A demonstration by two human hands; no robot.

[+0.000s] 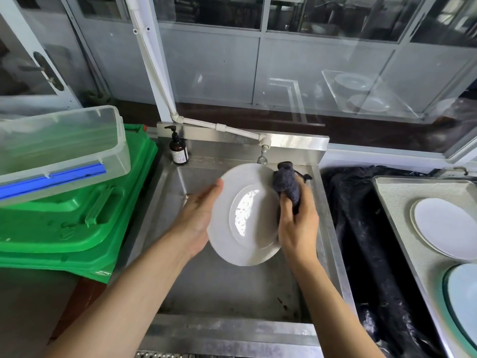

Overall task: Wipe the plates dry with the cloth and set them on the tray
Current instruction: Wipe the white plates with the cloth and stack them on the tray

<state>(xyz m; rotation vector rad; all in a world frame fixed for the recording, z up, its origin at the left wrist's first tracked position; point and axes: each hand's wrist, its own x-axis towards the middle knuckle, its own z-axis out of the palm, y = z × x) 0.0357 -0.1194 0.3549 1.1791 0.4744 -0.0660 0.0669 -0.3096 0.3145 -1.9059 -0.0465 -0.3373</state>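
Observation:
Over the steel sink I hold a white plate, tilted towards me, with water drops on its centre. My left hand holds the plate's left rim; its fingers behind the plate are hidden. My right hand grips a dark grey cloth bunched against the plate's right rim. On the right, the metal tray carries a white plate and a pale blue plate cut off by the frame edge.
A tap juts over the sink's back, a brown pump bottle at its back left corner. Green bin lids with a clear plastic box stand left. Black plastic sheeting lies between sink and tray.

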